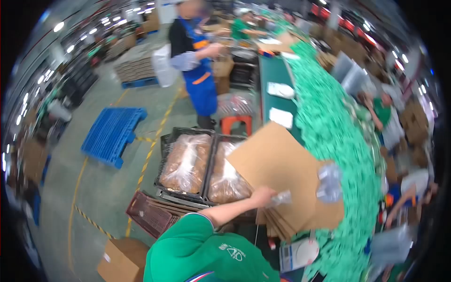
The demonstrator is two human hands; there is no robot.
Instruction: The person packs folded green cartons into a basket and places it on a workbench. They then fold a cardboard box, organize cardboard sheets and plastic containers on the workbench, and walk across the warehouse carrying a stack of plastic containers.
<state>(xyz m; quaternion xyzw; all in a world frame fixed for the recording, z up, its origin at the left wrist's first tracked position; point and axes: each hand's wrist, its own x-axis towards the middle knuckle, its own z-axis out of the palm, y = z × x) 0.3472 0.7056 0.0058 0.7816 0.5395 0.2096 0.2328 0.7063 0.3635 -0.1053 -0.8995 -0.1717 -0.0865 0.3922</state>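
Observation:
My left hand [264, 196] reaches across from the left, its fingers closed at a small crumpled piece of clear plastic [282, 199]. It is over a stack of flat brown cardboard sheets [272, 160]; blur hides whether the fingers also touch the cardboard. To the right, a clear plastic tray [330, 182] lies on the cardboard. Left of the stack, two black crates hold clear bags of brown goods [187, 162]. My right hand does not show.
Green pieces [338, 141] cover the long table at right. A white scale [299, 254] stands near my body. White devices [281, 90] sit on the green belt. A person in a blue apron [199, 80] stands ahead. A blue pallet [112, 134] and an open cardboard box [123, 259] are left.

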